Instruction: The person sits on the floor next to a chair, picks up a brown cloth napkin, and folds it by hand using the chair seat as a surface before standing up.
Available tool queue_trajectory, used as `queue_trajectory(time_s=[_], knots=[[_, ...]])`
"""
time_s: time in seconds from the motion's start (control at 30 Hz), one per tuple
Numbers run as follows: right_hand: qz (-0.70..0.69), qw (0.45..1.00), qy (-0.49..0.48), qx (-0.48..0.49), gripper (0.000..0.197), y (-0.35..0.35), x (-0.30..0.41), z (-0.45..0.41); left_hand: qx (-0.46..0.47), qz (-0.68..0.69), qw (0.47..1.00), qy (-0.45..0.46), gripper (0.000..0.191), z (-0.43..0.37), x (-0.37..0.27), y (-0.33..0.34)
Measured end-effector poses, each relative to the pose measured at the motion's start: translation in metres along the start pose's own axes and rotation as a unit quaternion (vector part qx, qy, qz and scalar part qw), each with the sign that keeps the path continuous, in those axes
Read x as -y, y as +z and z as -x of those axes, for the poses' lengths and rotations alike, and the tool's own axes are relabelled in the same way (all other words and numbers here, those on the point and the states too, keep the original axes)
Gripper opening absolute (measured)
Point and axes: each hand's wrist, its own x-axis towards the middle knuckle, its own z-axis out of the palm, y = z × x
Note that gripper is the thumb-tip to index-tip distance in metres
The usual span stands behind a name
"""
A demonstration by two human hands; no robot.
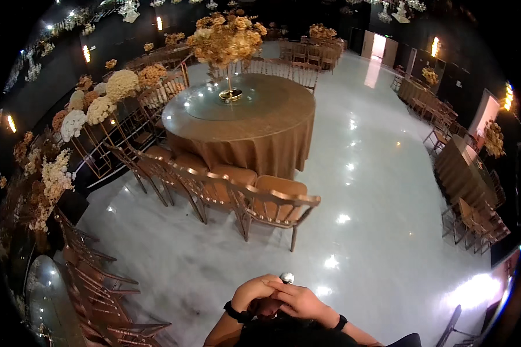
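At the bottom centre my left hand (257, 289) bends at the wrist, with a black band around the wrist. My right hand (301, 301) meets it from the right, its fingers laid over the left fingers; that wrist has a dark band too. A shiny silvery round thing (287, 277) shows just beyond the touching fingers; what it belongs to is hidden. Whether either hand grips something cannot be told. Ahead stands a round table with a brown tablecloth (260, 152), a glass turntable (204, 106) and a tall floral centrepiece (228, 41) on a gold stand.
Wooden chairs with tan seats (282, 201) line the table's near side. More chairs (100, 299) and a glass-topped table (52, 299) are at lower left. Flower balls on gold stands (100, 110) stand at left. Glossy pale floor (373, 173) leads to a lit doorway (377, 45); draped tables (464, 169) line the right.
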Motion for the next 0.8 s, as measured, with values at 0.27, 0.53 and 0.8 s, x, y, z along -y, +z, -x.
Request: queue_trajectory(time_s=[0.27,0.53,0.8], knots=[[0.076,0.996,-0.037,-0.009,0.020,-0.073,-0.090,-0.084,-0.017,-0.147,0.989,-0.026,0.026,-0.099,-0.048,-0.130],[0.072,0.994,-0.072,-0.029,0.016,-0.127,-0.110,-0.161,-0.177,-0.257,0.950,-0.031,0.031,-0.151,-0.123,-0.206],[0.149,0.970,-0.110,-0.155,0.015,-0.133,-0.113,-0.228,-0.149,-0.350,0.921,0.085,0.027,-0.173,-0.175,-0.274]])
